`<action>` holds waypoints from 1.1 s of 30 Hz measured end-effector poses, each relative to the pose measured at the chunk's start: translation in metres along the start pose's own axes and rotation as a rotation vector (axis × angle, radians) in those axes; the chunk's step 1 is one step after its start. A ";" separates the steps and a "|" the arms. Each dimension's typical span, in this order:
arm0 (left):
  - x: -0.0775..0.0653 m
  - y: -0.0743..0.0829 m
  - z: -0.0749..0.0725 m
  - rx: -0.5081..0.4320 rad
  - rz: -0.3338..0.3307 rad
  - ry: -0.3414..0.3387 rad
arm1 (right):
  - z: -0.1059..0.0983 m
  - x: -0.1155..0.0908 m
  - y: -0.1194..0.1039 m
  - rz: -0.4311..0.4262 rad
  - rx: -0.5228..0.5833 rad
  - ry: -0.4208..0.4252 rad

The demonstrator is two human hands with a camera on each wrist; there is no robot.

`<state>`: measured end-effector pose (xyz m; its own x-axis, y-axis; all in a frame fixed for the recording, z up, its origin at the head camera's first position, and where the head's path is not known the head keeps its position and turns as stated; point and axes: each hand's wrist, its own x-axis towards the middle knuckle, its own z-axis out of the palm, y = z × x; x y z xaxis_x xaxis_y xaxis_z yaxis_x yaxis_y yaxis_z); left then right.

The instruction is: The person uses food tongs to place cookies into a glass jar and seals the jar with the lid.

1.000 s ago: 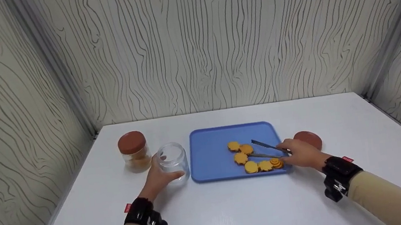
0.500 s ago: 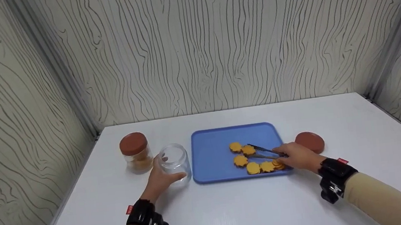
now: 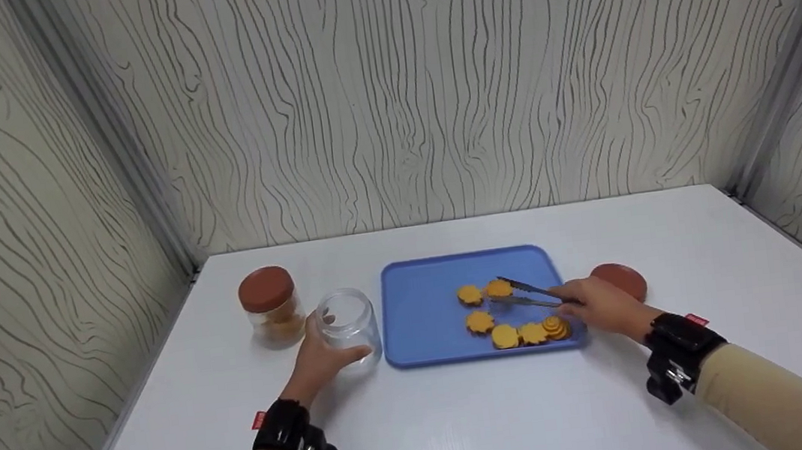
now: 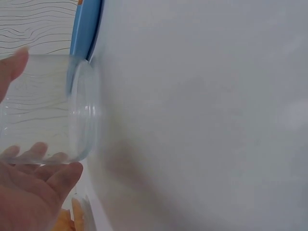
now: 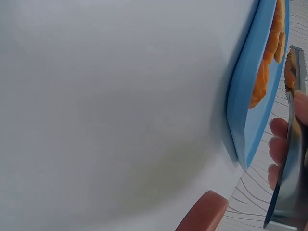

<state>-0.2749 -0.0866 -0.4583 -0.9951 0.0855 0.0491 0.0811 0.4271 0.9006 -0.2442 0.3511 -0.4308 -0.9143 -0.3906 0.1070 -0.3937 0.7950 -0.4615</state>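
Note:
My left hand [image 3: 316, 354] grips a clear jar [image 3: 351, 321] without a lid, thumb on its near side and fingers on the far side. The left wrist view shows the jar [image 4: 48, 106] upright on the table, its wall between thumb and fingers. Over the blue tray [image 3: 416, 291], my right hand [image 3: 599, 304] holds metal tongs [image 3: 529, 287]. Between the tong tips is a yellow-orange cookie [image 3: 499, 288]; the right wrist view also shows the tongs [image 5: 291, 178] with orange between their toothed ends. Several flower-shaped cookies [image 3: 480, 322] lie along the tray's right and front parts.
A second jar [image 3: 276, 322] with a brown lid [image 3: 265, 289] and cookies inside stands left of my left hand. Another brown lid [image 3: 620, 281] lies on the white table [image 3: 423, 419] behind my right hand. A wood-patterned wall [image 3: 386, 91] rises at the back.
The tongs have come together around the cookie, and it has shifted back and slightly right, away from the front flower-shaped cookie. My left hand stays on the jar.

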 end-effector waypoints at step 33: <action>-0.001 0.000 0.001 -0.011 -0.010 -0.003 | -0.016 -0.002 -0.023 -0.014 0.013 0.093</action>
<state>-0.2742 -0.0858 -0.4584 -0.9958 0.0834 0.0387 0.0702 0.4180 0.9057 -0.2350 0.3407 -0.4058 -0.9140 -0.3559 0.1948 -0.4054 0.7836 -0.4707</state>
